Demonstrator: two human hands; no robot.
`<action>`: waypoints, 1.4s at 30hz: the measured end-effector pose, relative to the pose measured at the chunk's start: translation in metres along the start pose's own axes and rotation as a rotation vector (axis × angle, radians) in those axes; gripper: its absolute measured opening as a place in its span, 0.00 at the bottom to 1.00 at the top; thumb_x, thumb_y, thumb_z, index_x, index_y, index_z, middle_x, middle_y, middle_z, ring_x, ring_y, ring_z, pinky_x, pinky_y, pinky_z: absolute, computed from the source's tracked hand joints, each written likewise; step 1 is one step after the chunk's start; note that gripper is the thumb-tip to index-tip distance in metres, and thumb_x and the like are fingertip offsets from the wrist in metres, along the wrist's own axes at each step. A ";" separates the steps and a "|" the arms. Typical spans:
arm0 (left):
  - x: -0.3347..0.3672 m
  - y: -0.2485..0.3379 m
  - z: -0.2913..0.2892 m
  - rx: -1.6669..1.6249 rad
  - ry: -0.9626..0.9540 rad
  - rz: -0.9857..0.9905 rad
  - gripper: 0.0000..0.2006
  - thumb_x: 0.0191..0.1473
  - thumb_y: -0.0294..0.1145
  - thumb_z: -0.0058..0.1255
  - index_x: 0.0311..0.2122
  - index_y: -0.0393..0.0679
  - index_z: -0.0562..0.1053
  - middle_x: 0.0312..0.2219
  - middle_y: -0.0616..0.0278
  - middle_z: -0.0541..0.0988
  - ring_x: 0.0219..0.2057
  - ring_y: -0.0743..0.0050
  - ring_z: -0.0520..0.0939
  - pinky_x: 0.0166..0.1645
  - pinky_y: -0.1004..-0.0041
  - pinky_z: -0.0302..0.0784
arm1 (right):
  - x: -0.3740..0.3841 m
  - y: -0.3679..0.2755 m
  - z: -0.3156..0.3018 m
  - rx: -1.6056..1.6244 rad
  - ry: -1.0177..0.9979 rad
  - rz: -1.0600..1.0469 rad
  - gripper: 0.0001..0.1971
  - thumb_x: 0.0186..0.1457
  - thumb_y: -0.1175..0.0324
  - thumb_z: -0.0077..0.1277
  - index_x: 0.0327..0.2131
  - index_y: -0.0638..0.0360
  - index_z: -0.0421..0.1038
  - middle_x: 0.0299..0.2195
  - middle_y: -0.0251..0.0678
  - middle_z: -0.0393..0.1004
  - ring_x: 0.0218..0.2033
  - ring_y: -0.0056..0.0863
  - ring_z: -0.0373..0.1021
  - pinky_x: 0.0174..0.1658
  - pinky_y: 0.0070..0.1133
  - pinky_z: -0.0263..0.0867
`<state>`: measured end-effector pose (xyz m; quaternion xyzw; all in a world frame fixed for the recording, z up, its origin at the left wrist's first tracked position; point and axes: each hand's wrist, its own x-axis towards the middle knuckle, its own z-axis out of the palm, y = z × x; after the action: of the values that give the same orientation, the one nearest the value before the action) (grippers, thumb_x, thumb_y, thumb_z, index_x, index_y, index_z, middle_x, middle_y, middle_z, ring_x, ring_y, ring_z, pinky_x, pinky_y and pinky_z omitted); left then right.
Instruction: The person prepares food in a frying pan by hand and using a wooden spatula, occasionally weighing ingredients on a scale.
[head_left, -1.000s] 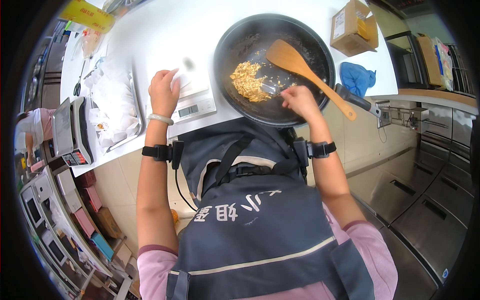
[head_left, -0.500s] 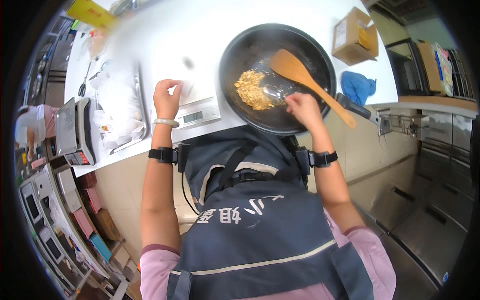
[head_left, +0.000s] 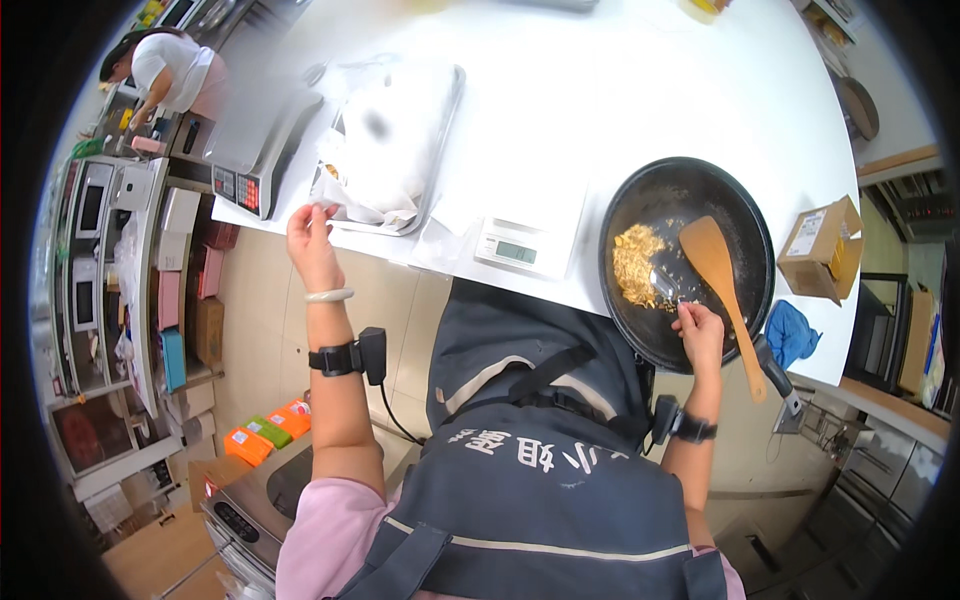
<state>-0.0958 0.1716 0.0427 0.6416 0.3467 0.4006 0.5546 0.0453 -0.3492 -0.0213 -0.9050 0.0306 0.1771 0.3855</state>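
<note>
My right hand (head_left: 698,330) is closed on the end of a small clear scoop (head_left: 662,284), whose bowl rests against a heap of golden flaky crumbs (head_left: 636,260). The crumbs lie in the left half of a black frying pan (head_left: 740,190). A wooden spatula (head_left: 712,255) leans across the pan's right side. My left hand (head_left: 314,240) has its fingertips pinched together on the edge of white paper sheets (head_left: 385,160). These sheets lie piled in a metal tray (head_left: 449,110). Between tray and pan sits a small white kitchen scale (head_left: 522,253) with a digital display.
Left of the tray stands a larger scale (head_left: 245,185) with red keys. An open cardboard box (head_left: 822,248) and a blue cloth (head_left: 792,335) lie right of the pan, near its black handle (head_left: 778,378). Far left, another person (head_left: 178,75) bends at a counter.
The view has swung left. My left hand has moved from beside the small scale to the tray's paper. My right hand stays at the pan with the scoop.
</note>
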 end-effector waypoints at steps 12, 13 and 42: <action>0.026 -0.092 -0.010 -0.028 0.175 -0.330 0.08 0.55 0.27 0.46 0.39 0.37 0.65 0.32 0.61 0.74 0.32 0.71 0.80 0.28 0.83 0.70 | 0.012 -0.007 0.006 -0.076 -0.019 -0.033 0.12 0.53 0.64 0.49 0.34 0.63 0.74 0.18 0.35 0.74 0.18 0.21 0.69 0.25 0.19 0.64; 0.031 -0.094 -0.007 0.015 0.146 -0.296 0.08 0.55 0.27 0.46 0.38 0.37 0.65 0.32 0.60 0.74 0.31 0.72 0.80 0.29 0.82 0.71 | 0.010 -0.011 0.005 -0.081 -0.017 -0.012 0.12 0.52 0.64 0.50 0.33 0.63 0.75 0.19 0.35 0.75 0.19 0.22 0.70 0.26 0.20 0.65; -0.099 -0.116 0.086 0.821 -0.430 0.610 0.22 0.44 0.35 0.52 0.47 0.43 0.67 0.45 0.56 0.69 0.50 0.59 0.67 0.56 0.60 0.58 | 0.055 -0.243 0.219 -0.390 -0.119 -1.051 0.11 0.40 0.66 0.56 0.31 0.56 0.75 0.30 0.38 0.74 0.37 0.38 0.67 0.41 0.32 0.62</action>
<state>-0.0621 0.0627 -0.0904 0.9437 0.1517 0.2352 0.1762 0.0783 -0.0192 -0.0132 -0.8416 -0.4794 0.0144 0.2485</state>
